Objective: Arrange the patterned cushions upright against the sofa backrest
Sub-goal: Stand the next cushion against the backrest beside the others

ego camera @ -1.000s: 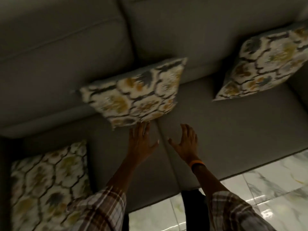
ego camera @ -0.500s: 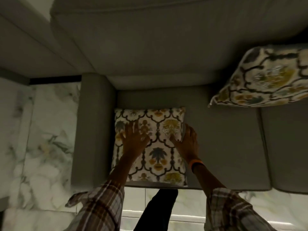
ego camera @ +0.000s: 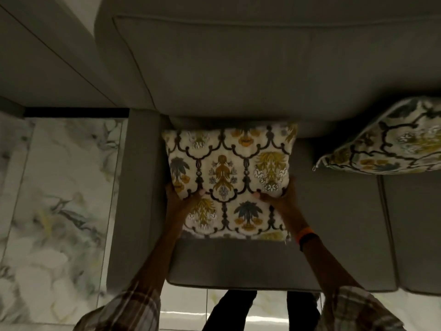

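A cream cushion with a dark lattice and yellow and blue flowers [ego camera: 229, 177] is held above the left end seat of the grey sofa, its far edge touching the foot of the backrest [ego camera: 226, 75]. My left hand [ego camera: 177, 199] grips its left side and my right hand [ego camera: 280, 194] grips its right side, thumbs on the patterned face. A second cushion of the same pattern [ego camera: 391, 146] leans tilted against the backrest at the right edge of the view.
The sofa's left armrest [ego camera: 138, 192] runs beside the held cushion. Glossy marble floor [ego camera: 55, 211] lies left of the sofa and under my legs [ego camera: 229, 311]. A seam [ego camera: 386, 225] splits the left seat from the one beside it.
The cushion lay flat on the seat under my palms half a second ago. Both hands now grip its sides and have raised and pushed it toward the backrest.
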Available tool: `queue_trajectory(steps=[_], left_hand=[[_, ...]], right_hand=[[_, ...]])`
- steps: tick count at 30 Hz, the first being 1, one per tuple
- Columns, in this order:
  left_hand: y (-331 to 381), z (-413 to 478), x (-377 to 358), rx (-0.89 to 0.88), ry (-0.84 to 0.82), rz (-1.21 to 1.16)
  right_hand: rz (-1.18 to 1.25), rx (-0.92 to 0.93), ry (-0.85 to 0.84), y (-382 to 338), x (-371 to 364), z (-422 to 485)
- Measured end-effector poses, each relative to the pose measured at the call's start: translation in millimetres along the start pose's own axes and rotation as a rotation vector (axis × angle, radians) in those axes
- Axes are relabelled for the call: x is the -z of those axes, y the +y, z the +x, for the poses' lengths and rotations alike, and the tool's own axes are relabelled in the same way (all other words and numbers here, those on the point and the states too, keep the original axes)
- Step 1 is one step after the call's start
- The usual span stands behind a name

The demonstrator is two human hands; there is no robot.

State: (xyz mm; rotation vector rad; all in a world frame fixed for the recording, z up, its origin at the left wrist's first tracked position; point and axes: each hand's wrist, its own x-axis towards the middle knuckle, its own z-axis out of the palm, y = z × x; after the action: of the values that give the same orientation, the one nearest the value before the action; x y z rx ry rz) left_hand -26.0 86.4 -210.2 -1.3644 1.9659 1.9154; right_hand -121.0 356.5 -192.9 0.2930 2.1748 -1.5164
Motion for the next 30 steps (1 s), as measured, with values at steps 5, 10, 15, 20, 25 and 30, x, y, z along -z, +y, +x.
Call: queue_trajectory(steps=[5, 10, 15, 20, 25, 30], left_hand=[[59.8, 47.4, -9.9, -0.273, 0.043, 0.124], [67.4, 69.8, -16.4, -0.275, -0.069, 0.128], [68.6, 69.9, -14.8, -0.269, -0.039, 0.096], [61.8, 76.8, -7.0, -0.313, 0.04, 0.129], [60.8, 78.8, -3.8, -0.36, 0.148, 0.167], [67.5, 61.4, -26.5, -0.262, 0.121, 0.2]], right_hand=[[-0.023, 0.209, 0.007, -51.8, 3.3, 50.5], [-0.064, 0.184, -0.115, -58.4, -6.9, 80.4], [-0.026, 0.245, -0.081, -60.2, -6.9, 84.0], [-0.057, 0.283, -0.047, -73.8, -11.0, 77.9], [-0.003, 0.2, -0.037, -67.3, -9.4, 84.3], [0.028, 0.129, -0.048, -40.8, -16.3, 108.1]])
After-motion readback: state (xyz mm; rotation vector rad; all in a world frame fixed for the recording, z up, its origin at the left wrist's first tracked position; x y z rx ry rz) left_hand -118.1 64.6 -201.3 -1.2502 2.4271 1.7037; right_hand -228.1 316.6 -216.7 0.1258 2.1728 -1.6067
